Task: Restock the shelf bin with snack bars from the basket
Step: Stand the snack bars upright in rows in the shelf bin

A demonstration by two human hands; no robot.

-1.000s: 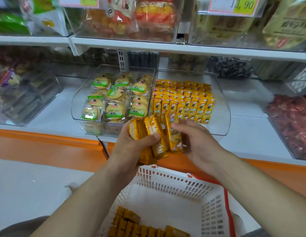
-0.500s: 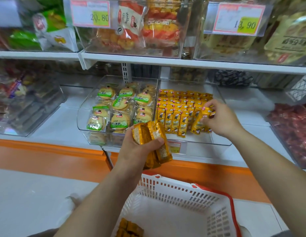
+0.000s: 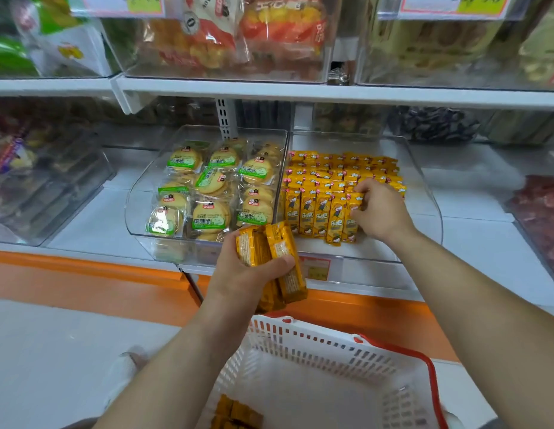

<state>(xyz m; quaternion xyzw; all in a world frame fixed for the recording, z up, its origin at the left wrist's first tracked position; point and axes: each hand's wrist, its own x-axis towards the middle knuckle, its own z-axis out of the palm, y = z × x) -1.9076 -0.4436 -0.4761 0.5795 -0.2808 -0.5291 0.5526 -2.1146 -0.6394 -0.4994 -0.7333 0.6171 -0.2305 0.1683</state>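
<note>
My left hand (image 3: pixel 249 270) grips a small bundle of yellow snack bars (image 3: pixel 277 252) in front of the shelf, above the basket. My right hand (image 3: pixel 379 209) is inside the clear shelf bin (image 3: pixel 424 193), its fingers curled round the rightmost bar (image 3: pixel 350 222) of the front row. Rows of the same yellow bars (image 3: pixel 337 174) fill the bin's left and back part. The white basket (image 3: pixel 319 345) with a red handle stands below, and a few bars (image 3: pixel 235 413) lie at its near bottom.
A clear bin of green-labelled round biscuits (image 3: pixel 207 187) adjoins on the left. Bare bin floor shows right of my right hand. Other clear bins (image 3: pixel 46 181) sit at the far left and far right (image 3: pixel 542 212). An upper shelf (image 3: pixel 300 91) with packed goods overhangs.
My right hand took one bar from the bundle in my left hand, carried it into the bin and set it at the right end of the front row. My left hand stayed put.
</note>
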